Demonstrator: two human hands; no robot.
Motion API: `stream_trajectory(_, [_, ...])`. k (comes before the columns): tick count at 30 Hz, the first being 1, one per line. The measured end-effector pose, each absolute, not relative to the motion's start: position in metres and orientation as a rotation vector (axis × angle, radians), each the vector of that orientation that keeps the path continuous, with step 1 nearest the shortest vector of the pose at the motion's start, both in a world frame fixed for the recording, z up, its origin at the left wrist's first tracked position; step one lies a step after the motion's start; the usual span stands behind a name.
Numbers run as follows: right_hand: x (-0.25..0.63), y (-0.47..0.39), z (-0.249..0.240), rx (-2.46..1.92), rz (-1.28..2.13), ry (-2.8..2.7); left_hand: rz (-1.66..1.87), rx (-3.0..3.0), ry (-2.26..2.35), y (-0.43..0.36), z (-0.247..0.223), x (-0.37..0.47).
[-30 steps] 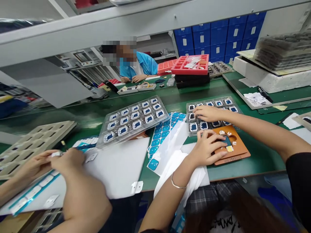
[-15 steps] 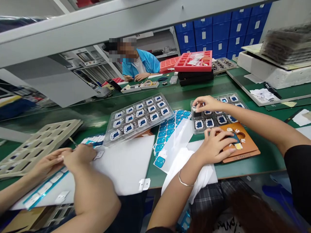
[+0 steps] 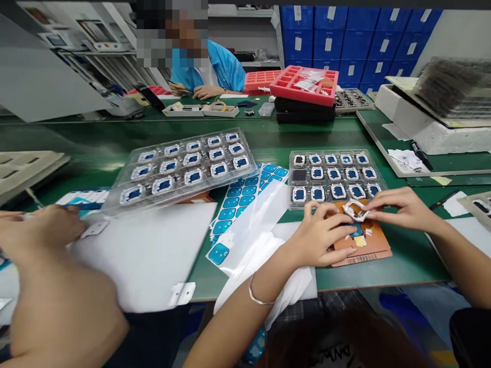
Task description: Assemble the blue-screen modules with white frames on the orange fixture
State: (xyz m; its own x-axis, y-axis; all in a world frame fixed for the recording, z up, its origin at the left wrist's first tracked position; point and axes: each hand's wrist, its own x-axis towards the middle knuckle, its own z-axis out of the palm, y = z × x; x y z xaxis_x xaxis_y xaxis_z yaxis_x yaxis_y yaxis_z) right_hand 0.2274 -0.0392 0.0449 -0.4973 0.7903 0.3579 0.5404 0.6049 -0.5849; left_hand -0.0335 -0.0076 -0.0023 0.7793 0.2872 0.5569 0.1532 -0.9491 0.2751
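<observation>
My left hand (image 3: 326, 236) lies with its fingers spread over the left part of an orange plate (image 3: 378, 243), its fingertips near a dark blue piece (image 3: 356, 229). Just above that piece, my right hand (image 3: 399, 208) pinches a small white frame (image 3: 356, 210) by its right side. Behind both hands is a clear tray (image 3: 326, 203) of white frames with blue centres; a dark square shows in one pocket at its left. White cloth (image 3: 264, 255) and a sheet of blue stickers (image 3: 230, 213) are left of my left hand.
A co-worker's arm and hand (image 3: 49, 225) are at the left beside a white foam sheet (image 3: 153, 260). A second clear tray (image 3: 176, 197) tilts behind it. Red trays (image 3: 305, 87) stand at the back, with a person in blue (image 3: 226, 66) seated beyond.
My right hand has come from the tray's left side to the orange plate, now with a white frame in its fingers. My left hand stays on the plate. The view has shifted.
</observation>
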Motion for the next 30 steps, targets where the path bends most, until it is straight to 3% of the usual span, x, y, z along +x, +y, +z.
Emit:
stream_trajectory(14, [0.233,-0.034,0.031,-0.945,0.481,-2.220,0.894,2.757,0.365,-0.009,0.005,-0.035])
stream_trajectory(21, [0.219,-0.045,0.032,-0.887,0.438,-2.213,1.055,2.453,0.718,-0.016,0.008,-0.034])
stream_trajectory(30, [0.208,-0.052,0.024,-0.983,0.434,-2.161,0.927,2.458,0.860,-0.018,0.005,-0.029])
